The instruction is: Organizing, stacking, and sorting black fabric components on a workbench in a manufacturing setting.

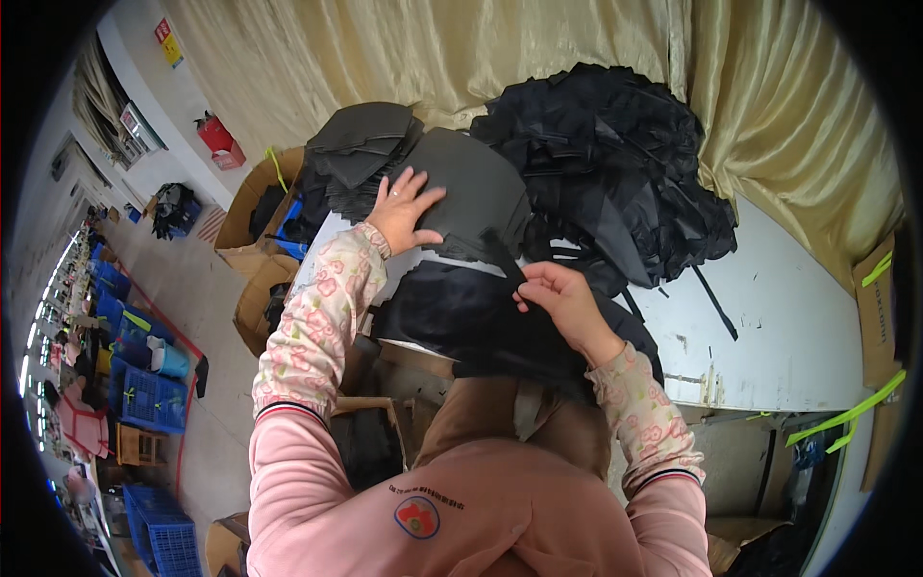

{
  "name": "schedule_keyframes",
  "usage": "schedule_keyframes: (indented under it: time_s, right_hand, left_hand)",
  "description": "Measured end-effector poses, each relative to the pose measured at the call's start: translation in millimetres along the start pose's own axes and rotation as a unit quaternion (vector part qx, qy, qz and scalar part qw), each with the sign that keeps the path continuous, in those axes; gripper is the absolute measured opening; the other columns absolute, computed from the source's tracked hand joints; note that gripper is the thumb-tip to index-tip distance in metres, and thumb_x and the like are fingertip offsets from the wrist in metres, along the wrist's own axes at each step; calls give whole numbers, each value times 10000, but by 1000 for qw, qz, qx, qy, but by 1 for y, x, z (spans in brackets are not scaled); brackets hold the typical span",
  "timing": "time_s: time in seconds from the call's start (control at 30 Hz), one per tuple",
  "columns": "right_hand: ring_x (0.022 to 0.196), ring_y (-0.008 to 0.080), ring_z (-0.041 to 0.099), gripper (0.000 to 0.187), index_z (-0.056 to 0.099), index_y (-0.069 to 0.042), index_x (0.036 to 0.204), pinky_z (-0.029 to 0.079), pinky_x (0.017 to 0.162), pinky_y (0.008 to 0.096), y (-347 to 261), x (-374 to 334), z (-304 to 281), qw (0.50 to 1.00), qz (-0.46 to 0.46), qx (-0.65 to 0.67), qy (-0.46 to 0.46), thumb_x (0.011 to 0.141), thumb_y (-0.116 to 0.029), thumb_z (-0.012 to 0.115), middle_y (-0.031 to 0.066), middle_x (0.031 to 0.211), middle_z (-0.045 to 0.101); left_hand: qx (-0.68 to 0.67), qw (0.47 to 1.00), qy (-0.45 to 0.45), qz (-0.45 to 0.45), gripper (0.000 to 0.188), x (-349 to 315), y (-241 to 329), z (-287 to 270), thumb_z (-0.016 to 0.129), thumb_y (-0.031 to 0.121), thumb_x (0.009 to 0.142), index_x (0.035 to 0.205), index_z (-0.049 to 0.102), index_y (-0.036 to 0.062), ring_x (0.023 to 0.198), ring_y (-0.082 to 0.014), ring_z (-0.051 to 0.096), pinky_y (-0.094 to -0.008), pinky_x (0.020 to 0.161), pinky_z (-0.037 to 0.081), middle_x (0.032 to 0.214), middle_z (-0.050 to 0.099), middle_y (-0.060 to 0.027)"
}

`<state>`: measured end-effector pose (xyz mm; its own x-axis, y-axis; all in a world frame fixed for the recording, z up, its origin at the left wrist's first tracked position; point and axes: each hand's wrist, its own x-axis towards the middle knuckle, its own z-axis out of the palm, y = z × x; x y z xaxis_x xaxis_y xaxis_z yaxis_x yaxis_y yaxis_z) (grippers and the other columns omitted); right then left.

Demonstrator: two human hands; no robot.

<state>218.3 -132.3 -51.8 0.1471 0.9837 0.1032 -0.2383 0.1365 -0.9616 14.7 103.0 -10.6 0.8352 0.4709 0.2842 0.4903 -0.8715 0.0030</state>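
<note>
My left hand (409,213) lies with spread fingers on the left edge of a dark grey, curved sheet panel (466,183), which rests on a stack of similar pieces. With thumb and fingers closed, my right hand (561,300) pinches the end of a narrow black strip (508,262) at the panel's lower right corner. A second stack of grey panels (363,139) stands just beyond my left hand. Black fabric (452,308) drapes over the table's near edge and my lap, below both hands. A large heap of black fabric pieces (606,163) rises at the back right.
The white table (793,317) curves to the right, with a loose black strip (715,303) on it. Gold curtains (577,38) hang behind. Cardboard boxes (248,207) stand at the table's left. Blue crates (154,396) line the floor farther left; yellow-green straps (846,418) hang at right.
</note>
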Motion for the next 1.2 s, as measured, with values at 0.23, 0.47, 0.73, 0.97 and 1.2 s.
schedule_keyframes:
  time_s: [0.23, 0.47, 0.73, 0.97, 1.2]
  right_hand:
    - [714, 86, 599, 134, 619, 21, 975, 494, 666, 221, 7, -10, -6, 1000, 2, -5, 8, 897, -87, 631, 39, 820, 646]
    - [700, 68, 590, 106, 617, 7, 946, 487, 652, 210, 13, -6, 0, 999, -27, -20, 21, 894, -83, 638, 25, 802, 639]
    - [680, 130, 598, 84, 621, -10, 848, 464, 634, 252, -25, -2, 26, 922, -274, -249, 118, 817, -50, 687, 62, 758, 633]
    - [630, 189, 580, 81, 607, -45, 787, 423, 659, 295, -44, 0, 29, 868, -320, -341, 169, 772, -53, 686, 48, 702, 615]
    - [612, 192, 574, 89, 594, -48, 756, 419, 674, 299, -46, -10, 25, 858, -310, -365, 184, 758, -56, 682, 47, 665, 597]
  left_hand:
    - [49, 989, -138, 15, 767, 11, -7, -17, 787, 480, 644, 1301, 536, 174, 1404, -348, 231, -600, 1104, 176, 1450, 371, -151]
    - [-99, 993, -56, 42, 352, 8, -22, -16, 677, 198, 802, 1130, 592, 100, 1318, -333, 388, -500, 1070, 303, 1320, 521, -142]
    - [-606, 770, 198, -32, 241, -1, 60, -57, 490, -30, 916, 1149, 552, -21, 936, -147, 631, -257, 863, 473, 1035, 681, -81]
    - [-749, 638, 171, -57, 230, -16, 111, -44, 575, -52, 885, 1107, 623, -18, 971, -152, 629, -283, 902, 479, 1082, 668, -94]
    - [-665, 729, 157, -42, 232, -25, 116, -30, 577, -36, 893, 1117, 635, -11, 965, -93, 590, -251, 865, 466, 1103, 657, -78]
